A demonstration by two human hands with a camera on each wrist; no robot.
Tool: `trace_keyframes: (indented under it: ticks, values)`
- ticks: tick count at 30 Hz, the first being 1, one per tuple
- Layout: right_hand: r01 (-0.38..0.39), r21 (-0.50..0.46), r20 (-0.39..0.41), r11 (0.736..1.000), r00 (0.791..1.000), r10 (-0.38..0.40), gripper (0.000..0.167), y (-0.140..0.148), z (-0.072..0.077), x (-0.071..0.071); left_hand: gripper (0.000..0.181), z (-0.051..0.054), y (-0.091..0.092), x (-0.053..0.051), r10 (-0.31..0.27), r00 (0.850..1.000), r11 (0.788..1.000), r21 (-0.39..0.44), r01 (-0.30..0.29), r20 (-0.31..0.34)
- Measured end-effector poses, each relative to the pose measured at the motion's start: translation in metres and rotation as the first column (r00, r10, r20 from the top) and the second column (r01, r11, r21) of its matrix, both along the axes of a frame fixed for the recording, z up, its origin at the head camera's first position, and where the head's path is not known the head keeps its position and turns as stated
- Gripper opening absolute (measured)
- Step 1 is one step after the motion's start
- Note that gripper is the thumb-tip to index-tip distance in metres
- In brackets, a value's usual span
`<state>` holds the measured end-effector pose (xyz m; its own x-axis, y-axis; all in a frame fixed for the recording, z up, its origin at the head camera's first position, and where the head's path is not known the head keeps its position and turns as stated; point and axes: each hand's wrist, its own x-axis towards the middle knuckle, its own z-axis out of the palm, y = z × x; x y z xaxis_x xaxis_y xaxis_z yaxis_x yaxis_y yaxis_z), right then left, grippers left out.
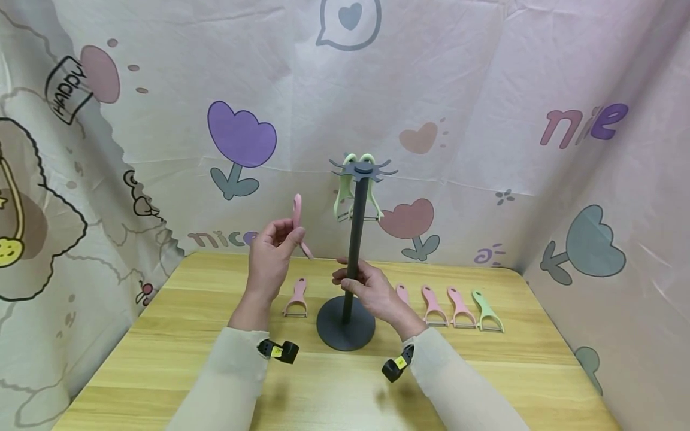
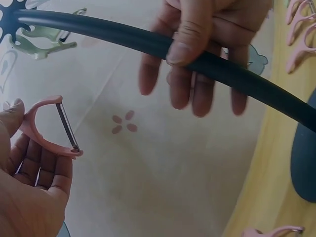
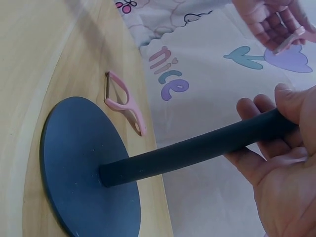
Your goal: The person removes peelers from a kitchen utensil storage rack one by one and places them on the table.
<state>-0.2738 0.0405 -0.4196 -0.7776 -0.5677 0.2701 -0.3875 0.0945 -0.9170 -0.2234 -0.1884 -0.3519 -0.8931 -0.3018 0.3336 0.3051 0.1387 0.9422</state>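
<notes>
A pink peeler (image 1: pixel 297 212) is pinched upright in my left hand (image 1: pixel 272 254), held in the air left of a dark grey stand. In the left wrist view its blade end (image 2: pixel 66 126) points away from the palm. My right hand (image 1: pixel 374 290) holds the pole (image 1: pixel 356 239) of the stand low down, thumb on the near side and fingers behind it. Green peelers (image 1: pixel 372 197) hang from the hooked top (image 1: pixel 363 169), blades downward. The round base (image 1: pixel 345 335) rests on the table. Another pink peeler (image 1: pixel 297 297) lies left of the base.
Right of the stand, pink peelers (image 1: pixel 460 307) and a green peeler (image 1: pixel 487 311) lie in a row on the wooden table (image 1: pixel 334 389); my right hand partly covers one pink peeler (image 1: pixel 402 293). A printed cloth (image 1: pixel 323 90) hangs behind and at both sides.
</notes>
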Motion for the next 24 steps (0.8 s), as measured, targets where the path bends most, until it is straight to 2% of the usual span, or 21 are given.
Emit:
trace_keyframes:
  ticks: [8,15,18,24]
  values:
    - [-0.034,0.005,-0.009,0.999,0.999,0.034,0.045,-0.001,0.003,0.000,0.043,-0.018,-0.005,0.000,0.025,0.998,1.000,0.001,-0.025,0.050]
    - [-0.065,0.015,0.039,0.998,0.997,0.065,0.050,0.002,0.005,-0.004,0.044,-0.022,-0.006,0.000,0.038,0.997,0.999,0.010,-0.039,0.059]
    - [-0.057,0.016,0.040,0.998,0.998,0.056,0.049,0.003,0.004,-0.005,0.042,-0.023,-0.007,0.001,0.044,0.997,0.999,0.010,-0.045,0.059]
    - [0.017,0.035,-0.009,0.999,1.000,-0.017,0.045,0.002,0.001,-0.002,0.041,-0.031,-0.012,0.001,0.077,0.994,0.997,-0.023,-0.075,0.082]
